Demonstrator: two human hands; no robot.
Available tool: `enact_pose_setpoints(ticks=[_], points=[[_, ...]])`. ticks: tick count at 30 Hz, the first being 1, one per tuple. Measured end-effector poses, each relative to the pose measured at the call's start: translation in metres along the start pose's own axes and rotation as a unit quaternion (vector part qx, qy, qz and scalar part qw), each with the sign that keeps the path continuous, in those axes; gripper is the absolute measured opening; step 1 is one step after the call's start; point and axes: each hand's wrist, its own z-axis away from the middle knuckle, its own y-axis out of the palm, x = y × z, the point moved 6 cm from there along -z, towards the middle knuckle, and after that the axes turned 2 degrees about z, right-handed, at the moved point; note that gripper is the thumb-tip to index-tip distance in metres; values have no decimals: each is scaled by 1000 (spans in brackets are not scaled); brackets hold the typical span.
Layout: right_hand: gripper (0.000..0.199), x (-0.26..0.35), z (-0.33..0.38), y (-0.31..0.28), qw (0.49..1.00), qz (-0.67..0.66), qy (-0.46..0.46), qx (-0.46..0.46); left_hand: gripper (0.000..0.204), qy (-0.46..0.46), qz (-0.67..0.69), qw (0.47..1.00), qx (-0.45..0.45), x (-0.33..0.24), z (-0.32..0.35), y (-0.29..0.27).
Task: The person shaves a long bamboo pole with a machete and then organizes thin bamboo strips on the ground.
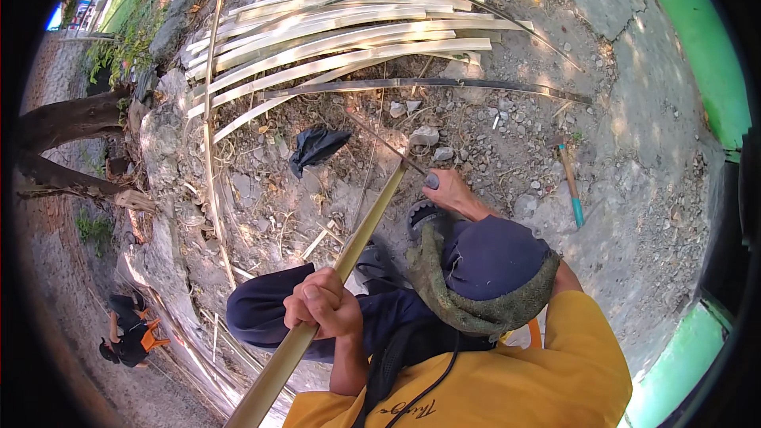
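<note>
My left hand [325, 301] is closed in a fist around a long, pale yellow-green split bamboo strip [371, 226]. The strip slants from the lower edge up toward the middle, its far end near my right hand. My right hand [456, 194] grips the grey handle of a long, thin-bladed knife [386, 144]. The blade points up and to the left and crosses the far end of the strip. It appears to touch the strip there, though how deep it sits cannot be made out. A rough green-brown cloth [515, 305] lies around my right knee.
Several pale split bamboo strips [341, 40] lie side by side ahead, with a dark strip [428, 84] nearer. A black plastic bag [317, 147], stones [424, 136] and a turquoise-handled hammer [571, 190] rest on the ground. Another person [125, 331] is far left, by an orange chair [153, 337].
</note>
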Motion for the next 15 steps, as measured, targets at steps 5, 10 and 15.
enact_pose_setpoints(ticks=[5,10,15], points=[[36,16,15,5,998,-36,-44,-37,36,-27,-14,999,-25,-1,-4,-10],[38,-9,-1,17,997,-42,42,-44,35,-31,-76,990,-112,6,-15,-16],[38,31,24,24,998,-52,-15,-32,36,-11,-107,984,-145,4,-31,-28]])
